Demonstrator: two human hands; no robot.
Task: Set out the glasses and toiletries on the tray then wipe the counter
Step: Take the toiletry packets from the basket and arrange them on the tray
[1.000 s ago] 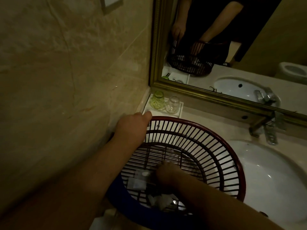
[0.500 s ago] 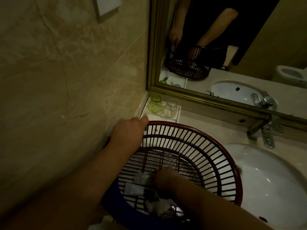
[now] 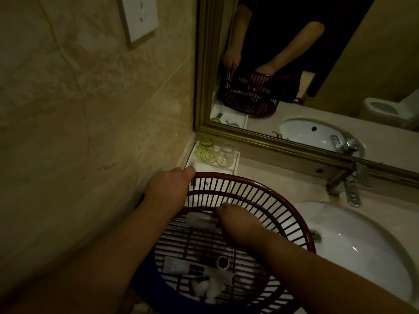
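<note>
Dim bathroom, head view looking down at a beige worktop [image 3: 278, 175]. Left hand [image 3: 169, 191] is closed over the far-left rim of a dark red slatted basket [image 3: 269, 200], thumb on top of the rim, fingers hidden on the outer side. Right hand [image 3: 238, 219] is inside the basket, fingers pinched on a small pale wrapped toiletry packet [image 3: 200, 220], raised clear of the basket floor. More toiletries lie in the bottom of the basket nearest the camera: a small tube [image 3: 175, 266], a small dark-capped bottle [image 3: 223, 262], crumpled white packets [image 3: 209, 287]; too dark to read labels. A blue container [image 3: 145, 282] sits under the near side of the basket. White tray [image 3: 233, 165] is on the worktop in the corner against the wall and mirror [image 3: 294, 64], just beyond the basket rim and partly covered by it. Two glasses stand on the tray's far end, side by side: green glass [image 3: 205, 150] on the left, clear glass [image 3: 225, 155] on the right. White sink [image 3: 362, 241] lies to the right of the basket, chrome faucet [image 3: 349, 182] behind it. Wall socket [image 3: 139, 18] at upper left.
</note>
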